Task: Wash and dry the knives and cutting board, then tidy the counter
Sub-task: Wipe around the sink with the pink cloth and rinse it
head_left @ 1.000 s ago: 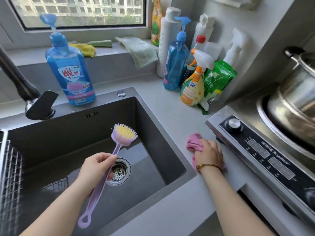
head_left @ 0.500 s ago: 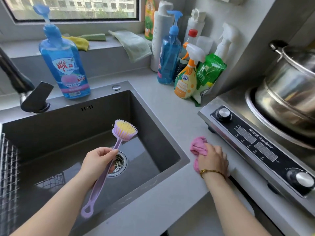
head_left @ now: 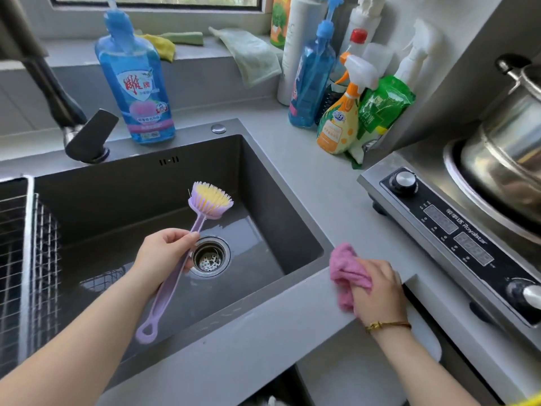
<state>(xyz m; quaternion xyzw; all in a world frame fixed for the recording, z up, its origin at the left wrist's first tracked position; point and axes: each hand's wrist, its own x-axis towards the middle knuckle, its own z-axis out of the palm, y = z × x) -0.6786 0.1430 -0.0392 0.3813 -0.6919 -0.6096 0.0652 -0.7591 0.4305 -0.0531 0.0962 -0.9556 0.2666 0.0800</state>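
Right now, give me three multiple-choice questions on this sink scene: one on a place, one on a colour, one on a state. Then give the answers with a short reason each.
1. Where is the pink cloth?
A. on the counter, right of the sink
B. on the windowsill
C. on the stove

2. What colour is the handle of the brush?
A. green
B. lilac
C. red

3. What is the left hand doing?
A. lying flat on the counter
B. hanging empty
C. gripping the brush handle

Answers:
1. A, because the right hand holds it on the counter's front edge beside the sink.
2. B, because the handle is lilac and the bristles are yellow.
3. C, because its fingers curl round the handle above the sink.
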